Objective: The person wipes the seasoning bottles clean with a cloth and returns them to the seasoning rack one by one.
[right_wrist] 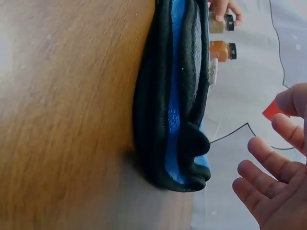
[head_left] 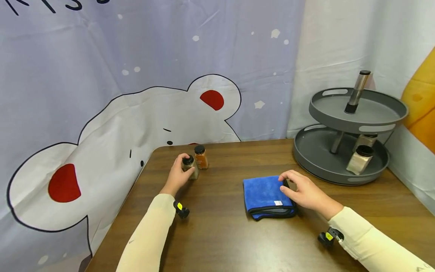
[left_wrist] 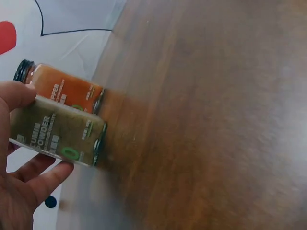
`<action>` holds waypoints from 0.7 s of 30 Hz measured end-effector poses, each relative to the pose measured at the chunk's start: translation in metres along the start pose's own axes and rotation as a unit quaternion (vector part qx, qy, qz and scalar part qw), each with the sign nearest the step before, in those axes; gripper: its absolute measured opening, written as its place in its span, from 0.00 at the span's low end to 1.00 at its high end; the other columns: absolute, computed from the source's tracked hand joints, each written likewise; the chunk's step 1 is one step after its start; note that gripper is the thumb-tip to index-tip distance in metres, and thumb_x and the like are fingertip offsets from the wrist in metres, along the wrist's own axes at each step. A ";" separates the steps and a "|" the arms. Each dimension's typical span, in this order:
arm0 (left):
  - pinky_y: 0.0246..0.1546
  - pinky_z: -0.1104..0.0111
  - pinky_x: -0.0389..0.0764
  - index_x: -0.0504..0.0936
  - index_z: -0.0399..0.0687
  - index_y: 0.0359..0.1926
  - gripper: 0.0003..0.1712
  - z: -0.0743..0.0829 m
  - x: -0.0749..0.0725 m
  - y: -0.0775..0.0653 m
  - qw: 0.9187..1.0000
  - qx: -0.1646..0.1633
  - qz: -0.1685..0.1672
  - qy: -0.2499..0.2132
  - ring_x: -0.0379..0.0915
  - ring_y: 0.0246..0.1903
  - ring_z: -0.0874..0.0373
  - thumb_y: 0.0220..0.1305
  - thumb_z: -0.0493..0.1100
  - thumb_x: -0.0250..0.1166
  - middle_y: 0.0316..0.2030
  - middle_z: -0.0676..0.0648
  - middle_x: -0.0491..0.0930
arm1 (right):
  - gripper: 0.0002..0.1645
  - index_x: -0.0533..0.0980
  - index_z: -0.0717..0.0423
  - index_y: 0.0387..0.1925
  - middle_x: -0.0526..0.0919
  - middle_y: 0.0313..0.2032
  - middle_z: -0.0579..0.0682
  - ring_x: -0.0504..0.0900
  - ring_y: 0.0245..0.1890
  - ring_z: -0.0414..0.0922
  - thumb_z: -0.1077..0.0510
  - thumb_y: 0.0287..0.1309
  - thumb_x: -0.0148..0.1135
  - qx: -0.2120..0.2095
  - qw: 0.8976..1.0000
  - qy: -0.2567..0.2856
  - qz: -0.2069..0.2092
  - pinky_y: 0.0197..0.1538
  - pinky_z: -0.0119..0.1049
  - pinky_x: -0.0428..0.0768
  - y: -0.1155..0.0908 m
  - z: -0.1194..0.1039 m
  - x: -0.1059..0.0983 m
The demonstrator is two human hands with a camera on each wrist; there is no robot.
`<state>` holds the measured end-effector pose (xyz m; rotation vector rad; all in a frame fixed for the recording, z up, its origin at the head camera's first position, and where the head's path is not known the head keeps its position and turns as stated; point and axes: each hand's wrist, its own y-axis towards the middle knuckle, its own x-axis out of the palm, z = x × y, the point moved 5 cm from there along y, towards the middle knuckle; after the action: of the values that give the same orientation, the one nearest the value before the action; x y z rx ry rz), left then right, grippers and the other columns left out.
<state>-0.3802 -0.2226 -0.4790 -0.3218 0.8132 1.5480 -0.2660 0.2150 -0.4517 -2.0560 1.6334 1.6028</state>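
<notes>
My left hand (head_left: 178, 174) grips a square glass jar of cumin powder (left_wrist: 62, 130) near its black lid, thumb on one side and fingers on the other. Right behind it stands a pepper jar (head_left: 202, 158) with orange contents and a black lid. Whether the cumin jar's base touches the table is hard to tell. Over the right edge of a folded blue cloth (head_left: 266, 192) with black trim hovers my right hand (head_left: 304, 190). Its fingers are loosely bent and hold nothing; in the right wrist view they are apart from the cloth.
A grey two-tier round tray stand (head_left: 357, 126) is at the table's back right. Two jars are on its lower tier, the nearer a black-lidded jar (head_left: 360, 160) with pale contents. A printed curtain (head_left: 153, 113) hangs behind the wooden table (head_left: 217, 234).
</notes>
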 end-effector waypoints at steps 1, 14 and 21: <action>0.44 0.53 0.71 0.65 0.56 0.61 0.27 0.001 0.001 -0.003 1.000 0.005 -0.004 0.000 0.68 0.42 0.44 0.67 0.42 0.68 0.61 0.40 0.67 | 0.14 0.77 0.51 0.46 0.82 0.45 0.46 0.81 0.47 0.49 0.65 0.60 0.69 -0.002 1.000 -0.002 -0.006 0.51 0.50 0.78 0.000 -0.001 0.001; 0.42 0.58 0.75 0.67 0.54 0.57 0.27 0.054 0.040 -0.040 0.995 0.084 -0.056 -0.015 0.70 0.43 0.49 0.64 0.42 0.72 0.53 0.43 0.71 | 0.33 0.74 0.58 0.60 0.76 0.60 0.54 0.74 0.62 0.55 0.49 0.58 0.73 -0.009 0.989 -0.026 -0.149 0.62 0.56 0.72 0.002 -0.015 0.023; 0.43 0.59 0.74 0.67 0.55 0.57 0.27 0.091 0.071 -0.056 0.990 0.113 -0.079 -0.015 0.69 0.42 0.52 0.64 0.44 0.73 0.51 0.45 0.71 | 0.42 0.70 0.58 0.67 0.69 0.67 0.64 0.67 0.68 0.61 0.48 0.54 0.75 -0.013 0.980 -0.028 -0.194 0.65 0.60 0.69 0.001 -0.019 0.037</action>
<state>-0.3155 -0.1116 -0.4765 -0.1907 0.9084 1.2961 -0.2582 0.1789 -0.4695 -2.1497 1.1057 1.5323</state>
